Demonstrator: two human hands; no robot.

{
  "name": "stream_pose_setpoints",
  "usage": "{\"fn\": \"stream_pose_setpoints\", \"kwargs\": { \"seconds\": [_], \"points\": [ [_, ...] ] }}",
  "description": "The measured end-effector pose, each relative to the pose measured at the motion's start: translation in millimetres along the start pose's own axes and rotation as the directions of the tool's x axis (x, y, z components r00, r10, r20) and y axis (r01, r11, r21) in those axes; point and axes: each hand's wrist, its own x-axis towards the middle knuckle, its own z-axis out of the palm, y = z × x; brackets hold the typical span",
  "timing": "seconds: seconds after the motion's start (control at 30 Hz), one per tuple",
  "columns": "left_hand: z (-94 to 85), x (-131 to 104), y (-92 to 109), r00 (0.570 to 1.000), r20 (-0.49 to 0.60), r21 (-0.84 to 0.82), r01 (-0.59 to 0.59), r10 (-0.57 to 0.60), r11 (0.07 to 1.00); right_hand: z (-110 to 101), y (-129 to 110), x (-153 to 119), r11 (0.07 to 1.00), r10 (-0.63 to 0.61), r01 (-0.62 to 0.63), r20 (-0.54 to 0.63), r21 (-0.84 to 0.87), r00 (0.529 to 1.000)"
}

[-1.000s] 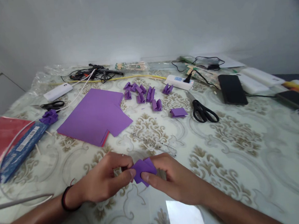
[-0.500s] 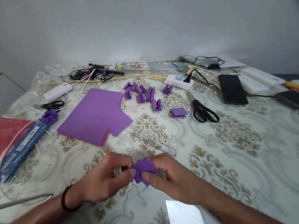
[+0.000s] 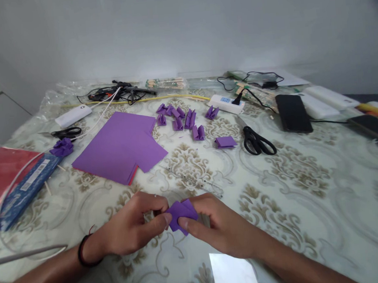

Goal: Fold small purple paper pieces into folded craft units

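Note:
A small piece of folded purple paper (image 3: 183, 212) is held over the near middle of the table. My left hand (image 3: 133, 226) pinches its left edge between thumb and curled fingers. On its right side, my right hand (image 3: 222, 226) grips it, thumb on top and fingers behind. Beyond the hands lie several folded purple paper pieces (image 3: 190, 118), and one flat folded piece (image 3: 226, 142) sits nearer. To the left is a stack of purple paper sheets (image 3: 110, 143) with a red edge showing beneath.
Black-handled scissors (image 3: 257, 140) lie right of the folded pieces; another pair (image 3: 65, 133) is at the left. A power strip (image 3: 227, 103), a phone (image 3: 294, 112) and cables stand farther back. A red and blue packet (image 3: 35, 179) lies left, a white paper (image 3: 234, 273) at the front edge.

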Motion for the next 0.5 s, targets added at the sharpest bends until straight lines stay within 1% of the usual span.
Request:
{"fn": "stream_pose_setpoints", "kwargs": {
  "seconds": [0.5],
  "points": [
    [0.7, -0.1, -1.6, 1.0, 0.004, -0.001, 0.005, -0.005, 1.0, -0.2, 0.2, 0.8, 0.999, 0.024, -0.024, 0.004, 0.021, 1.0]
  ]
}}
